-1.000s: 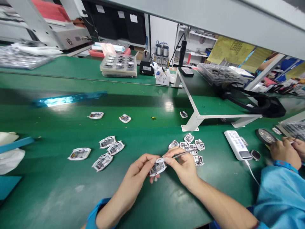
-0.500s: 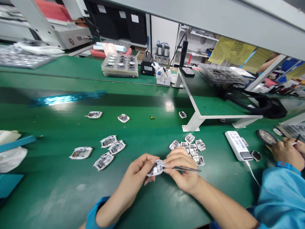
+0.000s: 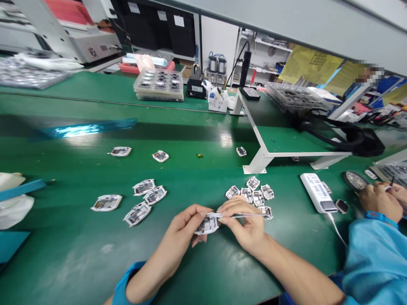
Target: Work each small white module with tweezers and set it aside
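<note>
My left hand (image 3: pixel 186 224) pinches a small white electronic module (image 3: pixel 207 224) just above the green table (image 3: pixel 79 254). My right hand (image 3: pixel 244 224) grips thin metal tweezers (image 3: pixel 246 215), whose tips rest at the module's top edge. A cluster of several similar modules (image 3: pixel 254 195) lies just beyond my right hand. Three more modules (image 3: pixel 144 199) and a single one (image 3: pixel 106 202) lie to the left of my left hand.
Loose modules (image 3: pixel 160 156) lie farther back. A white stand (image 3: pixel 263 156) rises at centre right, with a white power bank (image 3: pixel 318 192) beside it. A co-worker in a blue sleeve (image 3: pixel 375 258) works at the right. Stacked trays (image 3: pixel 159 84) sit at the back.
The tweezers have swung from pointing low right to lying level across the module's top. My view shifted slightly; both hands stay in the same place.
</note>
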`<state>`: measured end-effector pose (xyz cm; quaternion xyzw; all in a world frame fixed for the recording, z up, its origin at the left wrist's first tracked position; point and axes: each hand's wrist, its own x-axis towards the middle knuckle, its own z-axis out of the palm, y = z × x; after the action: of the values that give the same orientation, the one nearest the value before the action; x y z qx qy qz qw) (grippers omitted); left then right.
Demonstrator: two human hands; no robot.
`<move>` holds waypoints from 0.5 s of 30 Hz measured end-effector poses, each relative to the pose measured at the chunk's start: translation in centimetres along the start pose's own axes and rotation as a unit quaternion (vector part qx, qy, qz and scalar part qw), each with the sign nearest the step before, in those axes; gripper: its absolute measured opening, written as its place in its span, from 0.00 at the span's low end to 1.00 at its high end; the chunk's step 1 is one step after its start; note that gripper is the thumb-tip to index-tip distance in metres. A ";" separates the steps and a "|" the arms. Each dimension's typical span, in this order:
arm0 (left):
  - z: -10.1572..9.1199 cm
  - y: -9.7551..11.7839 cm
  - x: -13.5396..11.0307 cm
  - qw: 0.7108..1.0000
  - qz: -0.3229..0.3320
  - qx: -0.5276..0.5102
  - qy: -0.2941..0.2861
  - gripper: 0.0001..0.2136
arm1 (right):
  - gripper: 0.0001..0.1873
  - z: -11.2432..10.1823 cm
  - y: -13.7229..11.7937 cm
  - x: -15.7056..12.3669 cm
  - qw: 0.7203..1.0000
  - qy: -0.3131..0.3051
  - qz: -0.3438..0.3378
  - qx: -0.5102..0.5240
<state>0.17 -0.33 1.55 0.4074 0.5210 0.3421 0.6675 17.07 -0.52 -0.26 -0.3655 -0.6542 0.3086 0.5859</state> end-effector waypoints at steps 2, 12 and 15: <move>0.0 0.0 0.0 1.000 0.001 0.002 -0.001 0.16 | 0.00 0.2 0.2 -0.2 0.997 0.019 0.067 0.035; 0.1 0.2 0.1 0.999 -0.018 -0.025 -0.008 0.17 | 0.07 0.7 0.6 -0.1 0.961 0.058 0.218 0.163; 0.3 0.7 0.1 0.997 -0.036 -0.059 -0.018 0.17 | 0.07 0.6 0.4 -0.1 0.966 0.046 0.180 0.179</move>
<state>0.44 -0.03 2.19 0.3547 0.5022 0.3399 0.7117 16.53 -0.36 -0.72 -0.3801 -0.4840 0.5038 0.6062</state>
